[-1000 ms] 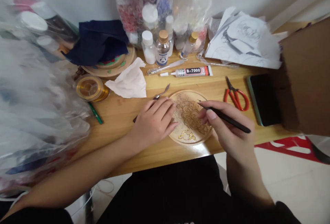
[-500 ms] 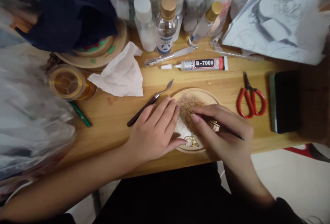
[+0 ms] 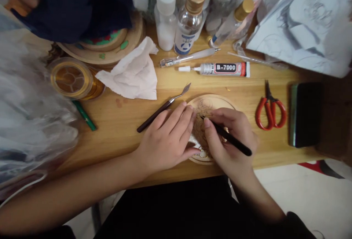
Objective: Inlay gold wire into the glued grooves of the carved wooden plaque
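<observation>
My left hand (image 3: 172, 140) lies flat with its fingers stretched out over the left edge of a round wooden board (image 3: 220, 101). Fine looping line work and gold wire shapes (image 3: 203, 153) show on the board, partly covered by both hands. Between the thumb and fingers of my right hand (image 3: 233, 136) are slim black tweezers (image 3: 233, 142), their tip down at the line work near the board's middle. Whether the tip grips anything is too small to tell. Left of the board, close to my left fingers, rests a small palette knife (image 3: 156, 116) with a dark handle.
Behind the board lie a B-7000 glue tube (image 3: 225, 69), a pen (image 3: 189, 56) and a crumpled tissue (image 3: 134, 72). Red-handled cutters (image 3: 271, 110) and a phone (image 3: 306, 114) are at the right. Bottles (image 3: 188, 26) stand at the back; a spool of golden wire (image 3: 74, 79) sits left.
My right hand has turned, so the tweezers now show broadside with their rear end pointing down to the right. My left hand stays in place. The camera view has shifted slightly.
</observation>
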`<state>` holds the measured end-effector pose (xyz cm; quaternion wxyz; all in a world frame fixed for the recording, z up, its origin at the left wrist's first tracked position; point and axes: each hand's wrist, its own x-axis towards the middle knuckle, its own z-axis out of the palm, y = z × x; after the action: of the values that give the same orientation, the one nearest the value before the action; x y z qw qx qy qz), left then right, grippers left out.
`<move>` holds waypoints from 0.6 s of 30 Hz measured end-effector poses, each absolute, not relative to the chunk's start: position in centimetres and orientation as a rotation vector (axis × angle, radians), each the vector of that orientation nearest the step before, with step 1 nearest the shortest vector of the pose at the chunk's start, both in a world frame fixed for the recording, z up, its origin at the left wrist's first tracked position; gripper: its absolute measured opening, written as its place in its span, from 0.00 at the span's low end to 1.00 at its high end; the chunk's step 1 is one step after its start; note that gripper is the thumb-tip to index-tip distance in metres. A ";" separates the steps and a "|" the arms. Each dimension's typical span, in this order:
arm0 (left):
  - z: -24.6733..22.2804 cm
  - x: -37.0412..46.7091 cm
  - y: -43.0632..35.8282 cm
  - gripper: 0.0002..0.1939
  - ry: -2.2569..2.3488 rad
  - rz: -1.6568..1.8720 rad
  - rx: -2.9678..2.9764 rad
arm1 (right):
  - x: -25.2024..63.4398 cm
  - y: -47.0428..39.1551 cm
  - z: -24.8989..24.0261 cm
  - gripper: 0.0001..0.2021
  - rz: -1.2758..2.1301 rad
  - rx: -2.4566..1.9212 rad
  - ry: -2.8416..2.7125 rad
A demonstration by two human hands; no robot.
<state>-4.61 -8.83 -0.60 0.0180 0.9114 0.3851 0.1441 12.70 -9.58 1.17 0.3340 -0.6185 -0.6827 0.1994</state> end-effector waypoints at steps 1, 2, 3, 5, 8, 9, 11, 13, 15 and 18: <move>-0.6 -4.6 -8.8 0.32 1.202 0.449 2.829 | 12.6 -9.5 1.1 0.12 0.497 -1.616 -1.808; -0.6 -4.6 -8.9 0.32 1.206 0.454 2.828 | 12.6 -9.5 1.0 0.12 0.480 -1.617 -1.830; -0.6 -4.6 -8.9 0.32 1.209 0.457 2.828 | 12.5 -9.5 0.9 0.12 0.468 -1.614 -1.847; -0.6 -4.6 -8.9 0.32 1.213 0.464 2.826 | 12.4 -9.5 0.8 0.13 0.456 -1.604 -1.874; -0.7 -4.6 -8.9 0.32 1.220 0.467 2.816 | 12.3 -9.6 0.6 0.14 0.426 -1.588 -1.909; -0.7 -4.5 -9.0 0.32 1.224 0.467 2.813 | 12.3 -9.6 0.5 0.14 0.411 -1.587 -1.921; -0.7 -4.5 -9.0 0.32 1.228 0.469 2.809 | 12.3 -9.7 0.4 0.13 0.378 -1.587 -1.942; -0.7 -4.5 -9.0 0.33 1.227 0.472 2.813 | 12.4 -9.7 0.3 0.13 0.352 -1.588 -1.961; -0.7 -4.5 -9.0 0.33 1.221 0.468 2.823 | 12.4 -9.7 0.3 0.13 0.340 -1.589 -1.979; -0.6 -4.5 -9.0 0.34 1.225 0.464 2.835 | 12.5 -9.8 0.3 0.14 0.343 -1.581 -1.985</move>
<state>-4.51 -8.95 -0.62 0.0092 0.9078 0.3923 0.1484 12.53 -9.76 0.30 0.2863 -0.5914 -0.7428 0.1283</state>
